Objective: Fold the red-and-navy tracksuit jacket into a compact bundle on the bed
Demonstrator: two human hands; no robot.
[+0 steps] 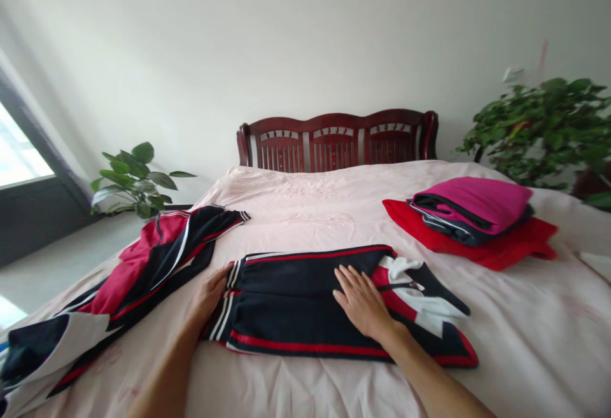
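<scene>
Two bare hands rest on the dark jacket (286,322), which lies flat on the near middle of the pink sheet (296,380). Your right hand (360,297) is spread palm down, gripping nothing, just left of the white-and-red collar end (429,310). Your left hand (210,294) is at the striped bands (226,316) on the jacket's left end; whether its fingers pinch the cloth, you can't tell from here.

As for progress, this jacket seems partly folded: it lies as a long, fairly neat panel (what look like its sleeves run side by side along it), but it isn't yet a compact bundle, and the collar end spreads loosely. To your far right, the magenta garment (477,202) already sits folded on dark clothing, above a red cloth (506,246). On your left, a second jacket (143,271) lies loose and crumpled, apparently still unfolded.
</scene>
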